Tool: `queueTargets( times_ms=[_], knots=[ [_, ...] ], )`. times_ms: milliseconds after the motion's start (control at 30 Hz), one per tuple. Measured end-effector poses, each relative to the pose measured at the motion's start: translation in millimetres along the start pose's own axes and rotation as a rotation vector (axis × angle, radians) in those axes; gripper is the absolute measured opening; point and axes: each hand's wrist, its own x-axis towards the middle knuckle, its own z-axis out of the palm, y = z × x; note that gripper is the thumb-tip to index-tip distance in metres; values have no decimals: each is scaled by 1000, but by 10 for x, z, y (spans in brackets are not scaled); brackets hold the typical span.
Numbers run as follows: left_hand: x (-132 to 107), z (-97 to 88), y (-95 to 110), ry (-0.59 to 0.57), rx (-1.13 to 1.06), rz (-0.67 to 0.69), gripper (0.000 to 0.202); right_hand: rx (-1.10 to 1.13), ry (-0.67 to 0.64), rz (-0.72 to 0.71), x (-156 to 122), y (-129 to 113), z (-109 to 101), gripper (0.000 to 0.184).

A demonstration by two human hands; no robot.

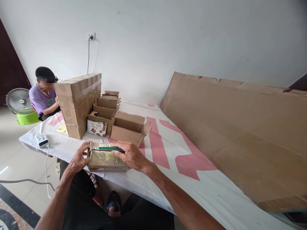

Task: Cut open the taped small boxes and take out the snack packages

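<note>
A small cardboard box point(103, 166) lies near the table's front edge. Clear, shiny tape or film point(100, 157) covers its top, with a yellowish patch showing. My left hand point(80, 156) grips the box's left end, fingers at the far corner and thumb at the near side. In my right hand point(131, 155) is a slim green tool point(110, 148) with a ridged edge and a thin dark strip beside it; I cannot tell its exact kind. The tool lies across the box top, pointing left, and my right hand is over the box's right end.
Beyond my hands stand several open cardboard boxes point(128, 132), a "Super Meal" packet point(96, 127) and a wall of stacked cartons point(78, 111). A white device point(42, 140) with a cable sits left. A large cardboard sheet point(230, 134) leans right. Another person point(43, 99) sits behind the cartons.
</note>
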Motion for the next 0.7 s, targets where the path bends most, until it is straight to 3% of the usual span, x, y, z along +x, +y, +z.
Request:
queueTargets(
  times_ms=[333,700],
  knots=[
    [-3,13,-53,10,33,22,61,-60,-78,-1,62,-55,-62,19],
    [47,-25,-73,0,54,22,52,-530,-255,-52,460,-381,-86,15]
  ],
)
